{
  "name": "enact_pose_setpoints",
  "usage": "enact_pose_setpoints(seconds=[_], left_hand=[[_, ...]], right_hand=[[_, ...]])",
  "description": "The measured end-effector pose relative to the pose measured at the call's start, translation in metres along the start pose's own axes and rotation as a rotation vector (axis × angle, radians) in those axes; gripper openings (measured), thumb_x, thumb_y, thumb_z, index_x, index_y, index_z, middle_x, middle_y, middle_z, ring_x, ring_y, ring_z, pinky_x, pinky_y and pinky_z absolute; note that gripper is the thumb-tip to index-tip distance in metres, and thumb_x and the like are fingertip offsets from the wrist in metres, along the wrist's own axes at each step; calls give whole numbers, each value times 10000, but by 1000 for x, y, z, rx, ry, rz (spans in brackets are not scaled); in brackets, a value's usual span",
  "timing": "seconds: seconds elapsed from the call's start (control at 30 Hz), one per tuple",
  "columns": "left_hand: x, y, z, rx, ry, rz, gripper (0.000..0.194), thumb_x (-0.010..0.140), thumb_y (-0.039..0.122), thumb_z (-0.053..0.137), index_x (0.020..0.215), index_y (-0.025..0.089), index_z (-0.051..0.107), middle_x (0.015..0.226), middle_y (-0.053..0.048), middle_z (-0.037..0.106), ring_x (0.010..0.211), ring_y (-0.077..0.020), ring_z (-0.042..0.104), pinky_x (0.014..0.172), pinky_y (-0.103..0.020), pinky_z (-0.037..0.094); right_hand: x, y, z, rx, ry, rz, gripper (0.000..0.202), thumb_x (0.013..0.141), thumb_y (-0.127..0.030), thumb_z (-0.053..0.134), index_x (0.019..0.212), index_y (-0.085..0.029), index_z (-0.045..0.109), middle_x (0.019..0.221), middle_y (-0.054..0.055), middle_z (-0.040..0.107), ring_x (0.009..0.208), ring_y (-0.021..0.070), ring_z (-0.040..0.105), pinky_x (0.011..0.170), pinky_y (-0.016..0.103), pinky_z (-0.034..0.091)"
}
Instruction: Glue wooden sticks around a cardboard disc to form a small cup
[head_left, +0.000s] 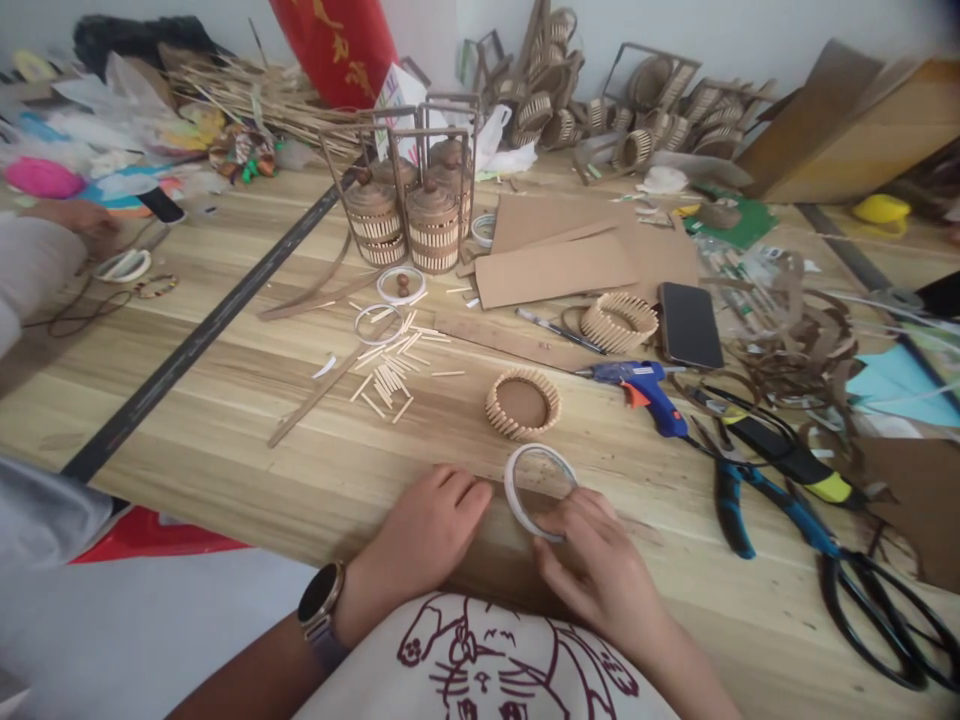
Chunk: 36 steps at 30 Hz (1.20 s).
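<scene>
My right hand (600, 560) grips a thin roll of white tape (516, 505) by its near right side, tilted up just above the table. To its left, my left hand (429, 522) rests at the table's front edge with its fingers curled together and nothing visible in them; a watch is on that wrist. Just beyond the tape stands a small round basket (491, 412) with a brown base and a wall of short wooden sticks. Loose sticks (390, 380) lie scattered farther left. A second stick ring (600, 330) sits behind, near a blue glue gun (645, 388).
Lidded baskets with tall handles (435, 235) stand at the back, beside cardboard sheets (555, 270). Blue-handled pliers (739, 500), black scissors (885, 620) and a phone (690, 325) lie to the right. Another person's arm (45, 255) reaches in at the left.
</scene>
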<state>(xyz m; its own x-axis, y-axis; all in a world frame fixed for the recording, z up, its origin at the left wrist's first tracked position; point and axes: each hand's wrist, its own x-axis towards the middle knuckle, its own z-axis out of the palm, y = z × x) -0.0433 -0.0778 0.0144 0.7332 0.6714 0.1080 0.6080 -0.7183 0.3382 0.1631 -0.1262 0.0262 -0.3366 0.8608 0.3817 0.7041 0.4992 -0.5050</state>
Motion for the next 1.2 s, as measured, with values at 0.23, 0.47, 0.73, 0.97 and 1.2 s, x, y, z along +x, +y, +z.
enact_pose_setpoints(seconds=[0.23,0.47,0.73,0.97,1.2], left_hand=[[3,3,-4,-9,39,-25,191,945,151,391,818,160,534,821,-59,590,804,-223,549,708,-359,490],[2,3,-8,-125,77,-82,188,952,143,365,900,159,545,854,-61,609,810,-209,567,718,-349,490],[3,5,-20,-194,359,-41,115,965,239,448,990,174,539,875,-52,633,848,-195,594,746,-341,515],[17,18,-39,-68,465,122,293,930,219,546,1204,130,492,921,-71,642,848,-181,603,753,-319,521],[19,20,-41,-133,545,214,188,914,106,523,1089,164,558,850,-33,654,791,-142,609,732,-270,513]], right_hand=[[0,1,6,-126,17,-129,178,800,-81,548,871,-243,537,643,-1,580,625,192,546,738,393,501],[-7,2,0,101,41,-35,309,772,-60,568,1003,-265,556,790,7,642,724,194,602,937,492,435],[-5,-8,-18,584,150,277,108,882,-189,498,866,-268,570,730,-16,586,741,173,586,967,431,413],[-8,-11,-15,755,108,442,146,913,-328,509,816,-264,597,724,12,608,874,206,585,779,307,459],[-12,-12,-9,1142,108,535,201,880,-422,550,792,-249,604,646,-9,533,661,157,498,646,274,430]])
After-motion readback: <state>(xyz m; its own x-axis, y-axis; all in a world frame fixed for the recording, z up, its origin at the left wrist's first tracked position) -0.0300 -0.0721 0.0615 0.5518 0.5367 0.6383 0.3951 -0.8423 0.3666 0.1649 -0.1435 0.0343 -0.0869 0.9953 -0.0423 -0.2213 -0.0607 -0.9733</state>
